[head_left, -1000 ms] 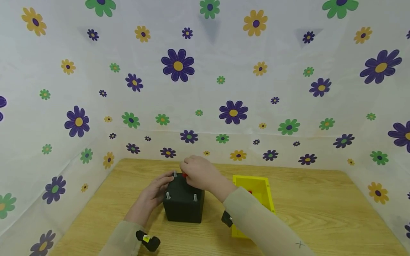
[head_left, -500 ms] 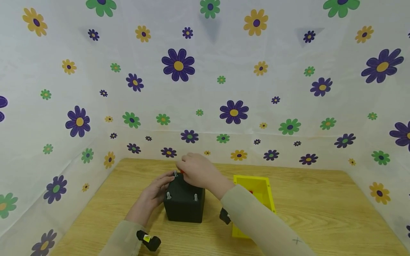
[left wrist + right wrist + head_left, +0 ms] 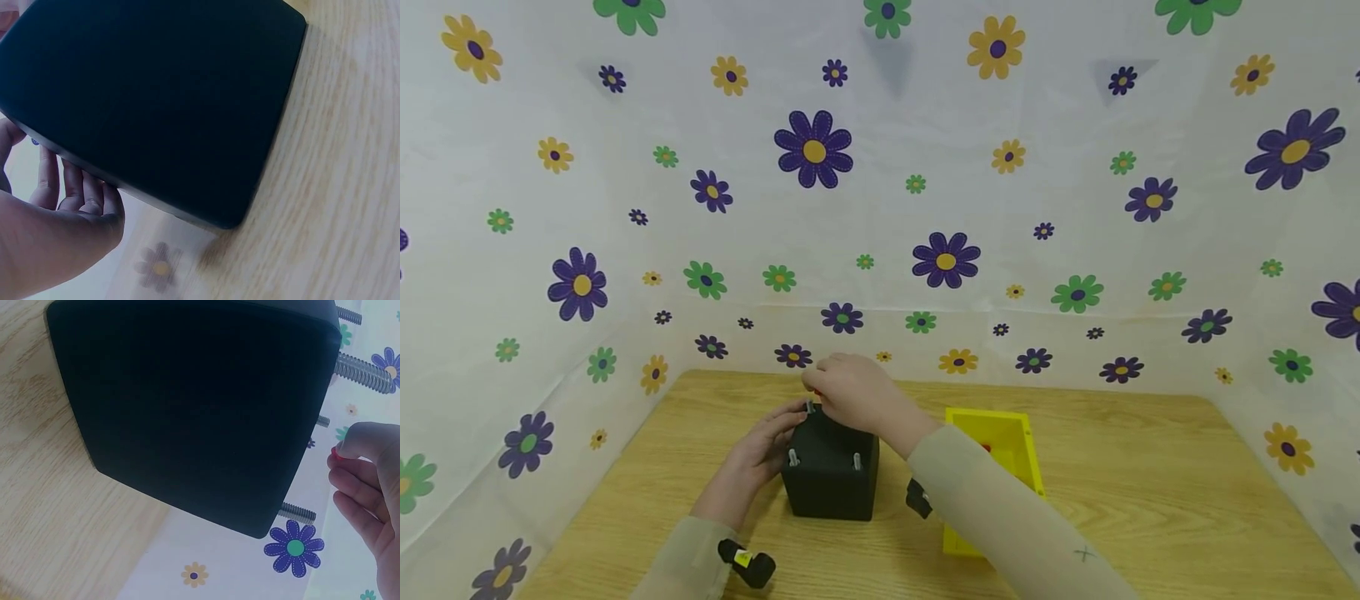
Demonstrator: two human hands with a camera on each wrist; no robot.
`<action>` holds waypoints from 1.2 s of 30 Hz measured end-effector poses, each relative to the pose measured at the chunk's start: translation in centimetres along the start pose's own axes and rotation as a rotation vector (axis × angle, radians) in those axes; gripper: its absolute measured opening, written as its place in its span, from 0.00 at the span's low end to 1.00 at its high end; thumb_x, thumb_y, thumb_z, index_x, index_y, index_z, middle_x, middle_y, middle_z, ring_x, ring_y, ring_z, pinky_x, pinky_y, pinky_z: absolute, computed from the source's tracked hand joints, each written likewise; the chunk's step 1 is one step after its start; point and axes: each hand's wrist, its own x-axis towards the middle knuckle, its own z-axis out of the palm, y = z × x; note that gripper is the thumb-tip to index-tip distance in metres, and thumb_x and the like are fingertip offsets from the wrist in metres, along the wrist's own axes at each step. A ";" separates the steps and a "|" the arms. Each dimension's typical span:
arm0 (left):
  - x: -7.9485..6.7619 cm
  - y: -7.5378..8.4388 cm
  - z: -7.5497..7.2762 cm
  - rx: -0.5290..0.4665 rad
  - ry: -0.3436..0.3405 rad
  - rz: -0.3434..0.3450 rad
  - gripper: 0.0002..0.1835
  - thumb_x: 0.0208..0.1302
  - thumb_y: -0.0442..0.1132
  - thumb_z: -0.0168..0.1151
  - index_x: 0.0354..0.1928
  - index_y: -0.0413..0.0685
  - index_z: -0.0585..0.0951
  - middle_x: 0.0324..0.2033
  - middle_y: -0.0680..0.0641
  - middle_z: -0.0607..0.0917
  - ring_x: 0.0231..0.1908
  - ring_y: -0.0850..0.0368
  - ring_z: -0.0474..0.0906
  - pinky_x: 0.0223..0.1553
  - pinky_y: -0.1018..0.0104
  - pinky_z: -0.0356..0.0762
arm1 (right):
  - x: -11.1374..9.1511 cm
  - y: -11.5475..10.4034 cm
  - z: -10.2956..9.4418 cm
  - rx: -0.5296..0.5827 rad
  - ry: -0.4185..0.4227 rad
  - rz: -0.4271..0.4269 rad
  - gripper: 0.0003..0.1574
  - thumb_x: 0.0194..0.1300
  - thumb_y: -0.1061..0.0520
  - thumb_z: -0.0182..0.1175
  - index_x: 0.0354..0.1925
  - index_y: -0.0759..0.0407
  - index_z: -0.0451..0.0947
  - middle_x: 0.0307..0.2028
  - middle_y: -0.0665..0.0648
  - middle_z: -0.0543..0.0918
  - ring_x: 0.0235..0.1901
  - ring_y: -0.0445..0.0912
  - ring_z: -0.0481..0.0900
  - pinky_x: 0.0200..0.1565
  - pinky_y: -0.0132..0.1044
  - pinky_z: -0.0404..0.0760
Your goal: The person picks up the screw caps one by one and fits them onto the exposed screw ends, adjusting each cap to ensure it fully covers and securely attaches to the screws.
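A black box [image 3: 831, 493] stands on the table, with several threaded metal bolts [image 3: 365, 373] sticking up from its top. My left hand [image 3: 760, 450] rests its extended fingers [image 3: 74, 187] against the box's left side. Above the far part of the top, my right hand [image 3: 857, 396] pinches a small red piece [image 3: 337, 452] between thumb and index finger. Most of that piece is hidden by the fingers, so its kind is unclear. In the right wrist view it appears apart from the bolts. The other right fingers are loosely bent.
Right of the box is a yellow bin [image 3: 1032, 454], partly covered by the right forearm, with a small red item [image 3: 986, 447] inside. A wooden table [image 3: 1150, 500] lies beneath everything. Flowered white sheeting [image 3: 880, 217] hangs at the back and sides.
My right hand has shifted left and slightly away from me over the box's top, carrying the red piece. The left hand and the box stay in place.
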 end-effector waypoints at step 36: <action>0.0 0.0 -0.1 -0.012 -0.023 0.026 0.12 0.79 0.38 0.52 0.48 0.65 0.82 0.45 0.63 0.87 0.49 0.66 0.83 0.55 0.71 0.82 | 1.2 -0.4 1.4 0.061 -0.009 -0.037 0.07 0.74 0.57 0.67 0.49 0.51 0.84 0.43 0.49 0.90 0.41 0.42 0.85 0.50 0.32 0.85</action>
